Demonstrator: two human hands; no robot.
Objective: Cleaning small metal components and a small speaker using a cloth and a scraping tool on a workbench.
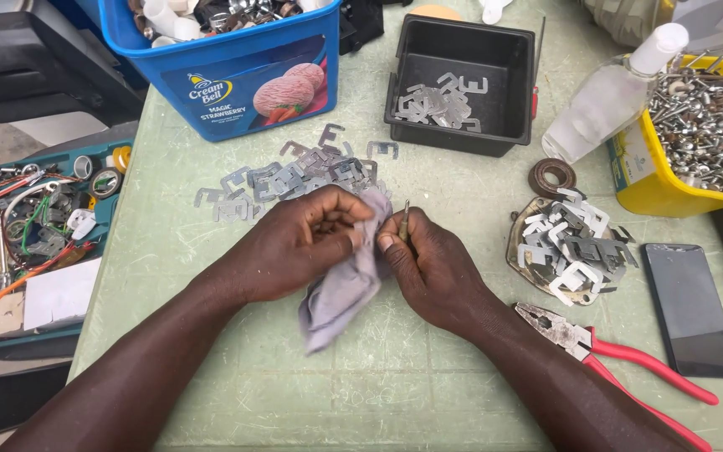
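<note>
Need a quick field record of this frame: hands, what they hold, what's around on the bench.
left hand: grips a grey cloth
right hand: pinches a thin metal piece against the cloth
behind hands: loose pile of flat metal plates on the green table
black tray: a few more plates inside
right side: round dish of plates, red-handled pliers, dark phone, yellow tub of screws
far edge: blue tub

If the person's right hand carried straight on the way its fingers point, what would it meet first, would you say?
The right hand points up and left across the table; it would likely first meet the grey cloth held in the left hand, then the loose pile of flat grey metal clips beyond.
</note>
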